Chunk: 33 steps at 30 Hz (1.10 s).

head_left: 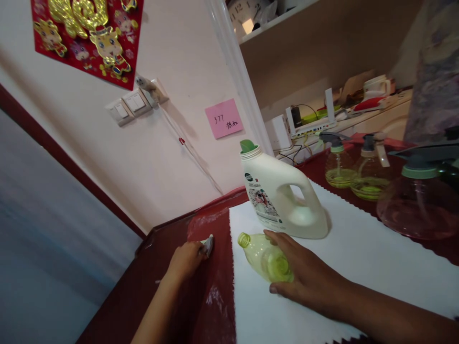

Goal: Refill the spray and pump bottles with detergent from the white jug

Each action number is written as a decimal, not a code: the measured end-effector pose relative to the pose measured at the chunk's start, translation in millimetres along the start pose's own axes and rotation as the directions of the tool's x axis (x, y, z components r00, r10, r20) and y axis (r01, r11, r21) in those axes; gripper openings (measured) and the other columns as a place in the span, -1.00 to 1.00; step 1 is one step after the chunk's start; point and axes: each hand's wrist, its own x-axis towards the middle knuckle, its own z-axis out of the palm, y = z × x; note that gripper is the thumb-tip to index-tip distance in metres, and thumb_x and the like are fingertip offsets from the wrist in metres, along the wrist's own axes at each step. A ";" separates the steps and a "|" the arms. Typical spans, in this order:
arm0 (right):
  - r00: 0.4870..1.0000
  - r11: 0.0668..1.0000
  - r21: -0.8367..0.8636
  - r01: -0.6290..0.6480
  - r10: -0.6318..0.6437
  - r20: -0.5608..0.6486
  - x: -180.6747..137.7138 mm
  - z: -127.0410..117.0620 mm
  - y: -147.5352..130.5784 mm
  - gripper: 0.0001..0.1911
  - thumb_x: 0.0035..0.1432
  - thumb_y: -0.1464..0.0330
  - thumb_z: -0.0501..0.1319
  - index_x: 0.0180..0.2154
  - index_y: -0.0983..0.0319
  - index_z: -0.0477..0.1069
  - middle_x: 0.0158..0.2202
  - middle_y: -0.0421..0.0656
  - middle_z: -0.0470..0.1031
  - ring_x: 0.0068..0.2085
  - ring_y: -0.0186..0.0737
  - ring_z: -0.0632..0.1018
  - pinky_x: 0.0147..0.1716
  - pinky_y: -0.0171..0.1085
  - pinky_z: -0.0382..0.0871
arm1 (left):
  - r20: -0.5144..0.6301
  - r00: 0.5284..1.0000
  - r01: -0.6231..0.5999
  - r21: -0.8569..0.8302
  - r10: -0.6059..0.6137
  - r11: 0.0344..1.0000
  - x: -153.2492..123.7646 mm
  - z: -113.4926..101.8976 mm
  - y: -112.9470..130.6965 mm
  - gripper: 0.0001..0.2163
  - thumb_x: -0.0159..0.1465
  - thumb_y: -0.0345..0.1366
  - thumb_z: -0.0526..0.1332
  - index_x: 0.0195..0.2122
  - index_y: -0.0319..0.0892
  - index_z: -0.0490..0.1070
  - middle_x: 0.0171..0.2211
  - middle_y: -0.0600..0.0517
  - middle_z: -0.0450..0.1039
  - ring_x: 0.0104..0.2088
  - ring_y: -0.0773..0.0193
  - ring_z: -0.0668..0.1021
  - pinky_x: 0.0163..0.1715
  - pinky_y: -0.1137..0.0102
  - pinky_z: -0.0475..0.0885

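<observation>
My right hand [304, 272] wraps round a small yellow-green bottle [263, 258] with no top on it, standing on the white cloth [358, 258]. My left hand [186, 260] is closed on a small grey-and-white piece [208, 245], perhaps a spray head, over the dark red table cover [211, 291]. Just behind the bottle stands a white detergent jug [279, 196] with a handle and a green cap.
Two yellow spray bottles [339, 167] [369, 179] and a pink spray bottle [419, 205] stand at the right. Behind them a shelf [322, 124] holds a router, cables and clutter. The wall at left carries switches [132, 105], a pink note [224, 118] and a red decoration [86, 33].
</observation>
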 end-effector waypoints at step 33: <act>0.999 0.996 0.091 0.019 -0.017 -0.029 3.8 4.1 2.0 -0.02 0.14 0.16 0.28 0.44 0.27 -0.11 0.47 0.09 0.06 0.44 0.07 0.17 0.40 0.18 0.03 | -0.241 0.930 -0.292 -0.942 0.278 0.162 -44.2 1.2 127.9 -0.34 0.11 -0.24 0.49 0.23 -0.10 0.31 0.14 -0.14 0.47 0.13 -0.05 0.52 0.16 0.05 0.42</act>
